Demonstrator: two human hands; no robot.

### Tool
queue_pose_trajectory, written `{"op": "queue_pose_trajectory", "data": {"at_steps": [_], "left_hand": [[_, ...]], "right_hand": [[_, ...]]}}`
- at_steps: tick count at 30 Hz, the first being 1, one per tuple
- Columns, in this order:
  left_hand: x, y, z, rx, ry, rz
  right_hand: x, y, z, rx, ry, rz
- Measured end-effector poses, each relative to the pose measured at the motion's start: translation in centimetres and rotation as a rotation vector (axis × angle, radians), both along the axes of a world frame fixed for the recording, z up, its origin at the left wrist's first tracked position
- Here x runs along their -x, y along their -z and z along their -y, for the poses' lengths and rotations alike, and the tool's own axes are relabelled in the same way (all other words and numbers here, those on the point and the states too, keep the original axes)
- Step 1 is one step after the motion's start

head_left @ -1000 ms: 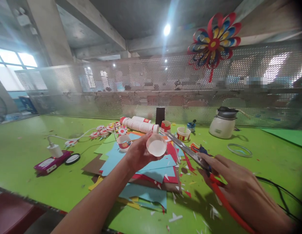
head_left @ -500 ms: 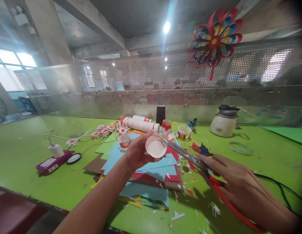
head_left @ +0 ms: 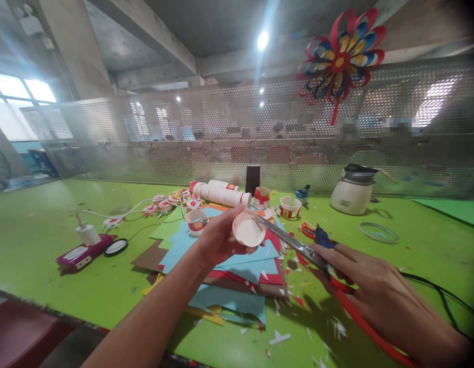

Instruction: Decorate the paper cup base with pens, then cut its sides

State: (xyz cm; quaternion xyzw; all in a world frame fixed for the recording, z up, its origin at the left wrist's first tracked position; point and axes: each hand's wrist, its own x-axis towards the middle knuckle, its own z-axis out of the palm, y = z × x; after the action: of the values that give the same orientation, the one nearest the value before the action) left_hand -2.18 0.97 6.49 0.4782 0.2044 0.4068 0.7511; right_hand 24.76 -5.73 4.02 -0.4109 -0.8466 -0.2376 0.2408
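Note:
My left hand (head_left: 220,230) is wrapped round a white paper cup (head_left: 249,230), whose open mouth is turned toward me. In my right hand (head_left: 363,276) is a pair of scissors (head_left: 288,239) with red handles, the blades reaching left to the cup's rim. Whether the blades have paper between them I cannot tell. Beneath the cup lies a stack of coloured paper sheets (head_left: 237,266). Two cut-down paper cups, a red and white one (head_left: 261,198) and a wider one (head_left: 289,208), stand behind; another cup (head_left: 196,222) is left of my left hand.
Stacked paper cups (head_left: 217,194) lie at the back, beside red and white cut discs (head_left: 164,204). A purple power strip (head_left: 86,253) with a cable is at left. A white jug (head_left: 351,191), a tape ring (head_left: 378,232) and blue-orange pliers (head_left: 321,236) are at right. Paper scraps litter the table.
The cup in my left hand has moved slightly right and its mouth has turned a little. The scissors have stayed at its rim, with my right hand nearly still.

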Motion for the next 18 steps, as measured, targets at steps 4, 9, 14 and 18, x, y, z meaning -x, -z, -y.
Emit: {"op": "queue_pose_trajectory", "data": {"at_steps": [4, 9, 14, 18], "left_hand": [[-0.09, 0.27, -0.38, 0.015, 0.013, 0.002], [-0.07, 0.61, -0.69, -0.035, 0.077, 0.019], [-0.28, 0.61, -0.51, -0.079, 0.075, 0.052], [-0.33, 0.55, -0.44, -0.073, 0.059, 0.061]], "right_hand": [[-0.05, 0.11, -0.12, -0.001, -0.015, 0.007], [0.01, 0.10, -0.14, 0.009, -0.033, 0.019], [-0.01, 0.25, -0.13, 0.001, -0.030, 0.009], [-0.13, 0.51, -0.22, -0.001, -0.027, -0.003]]}}
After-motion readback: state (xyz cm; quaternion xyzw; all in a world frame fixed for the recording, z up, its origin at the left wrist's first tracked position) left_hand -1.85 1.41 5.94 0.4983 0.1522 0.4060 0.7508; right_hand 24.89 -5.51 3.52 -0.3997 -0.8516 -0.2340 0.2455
